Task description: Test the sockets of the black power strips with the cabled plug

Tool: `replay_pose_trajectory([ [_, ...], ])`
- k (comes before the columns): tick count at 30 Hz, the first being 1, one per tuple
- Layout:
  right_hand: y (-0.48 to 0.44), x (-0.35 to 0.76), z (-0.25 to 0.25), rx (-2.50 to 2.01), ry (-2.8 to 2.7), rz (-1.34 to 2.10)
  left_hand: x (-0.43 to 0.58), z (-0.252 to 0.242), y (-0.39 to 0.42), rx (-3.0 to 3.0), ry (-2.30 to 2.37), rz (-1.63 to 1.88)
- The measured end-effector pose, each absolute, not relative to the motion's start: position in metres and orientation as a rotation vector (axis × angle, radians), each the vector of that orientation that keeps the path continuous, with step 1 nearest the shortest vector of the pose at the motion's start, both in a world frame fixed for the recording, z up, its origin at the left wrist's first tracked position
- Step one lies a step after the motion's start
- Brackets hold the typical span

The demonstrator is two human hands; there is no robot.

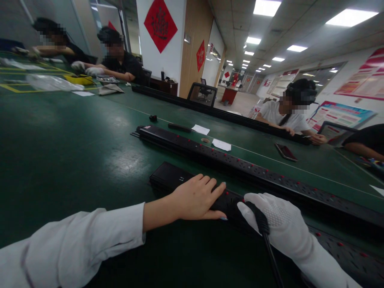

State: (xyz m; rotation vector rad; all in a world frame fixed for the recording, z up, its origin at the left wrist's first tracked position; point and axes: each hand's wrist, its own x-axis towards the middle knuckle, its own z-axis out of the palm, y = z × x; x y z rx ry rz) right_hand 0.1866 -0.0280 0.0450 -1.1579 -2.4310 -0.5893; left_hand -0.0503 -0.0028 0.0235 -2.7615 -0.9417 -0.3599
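The only writing that can be read is a small white "L1" printed on the near end of a flat black power strip with red-dotted sockets. The strip lies on the dark green bench straight ahead. The bare left hand rests flat on it, fingers loosely spread. The white-gloved right hand is closed around a black cord with a thick moulded end at the strip.

Just behind lies a second, longer black socket strip, with two white paper slips and a dark phone beyond it. A red diamond paper bearing a black character hangs on a white pillar. The wall posters are too blurred to read. Other people sit along the bench under ceiling light panels.
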Motion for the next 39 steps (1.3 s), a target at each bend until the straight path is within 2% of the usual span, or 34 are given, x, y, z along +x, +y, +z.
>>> replay_pose_trajectory([
  [5,-0.027,0.186,0.046,-1.19,-2.396,-0.558,-0.05,0.022,-0.002,-2.751,-0.942,-0.374],
  [16,-0.025,0.188,0.043,-1.079,-2.361,-0.719,-0.051,0.019,0.001,-2.721,-0.897,-0.46],
  [20,-0.03,0.186,0.049,-1.147,-2.285,-0.476,-0.05,0.019,0.0,-2.717,-0.896,-0.478],
  [22,-0.032,0.185,0.061,-1.235,-2.054,-0.243,-0.05,0.019,0.0,-2.716,-0.893,-0.486],
  [25,-0.027,0.186,0.082,-1.358,-1.662,-0.2,-0.05,0.02,0.0,-2.714,-0.885,-0.497],
  [32,-0.009,0.176,0.097,-1.464,-2.101,-0.157,-0.051,0.019,0.001,-2.689,-0.881,-0.531],
  [39,-0.015,0.153,0.099,-1.275,-2.361,-0.404,-0.05,0.016,0.002,-2.679,-0.89,-0.54],
])
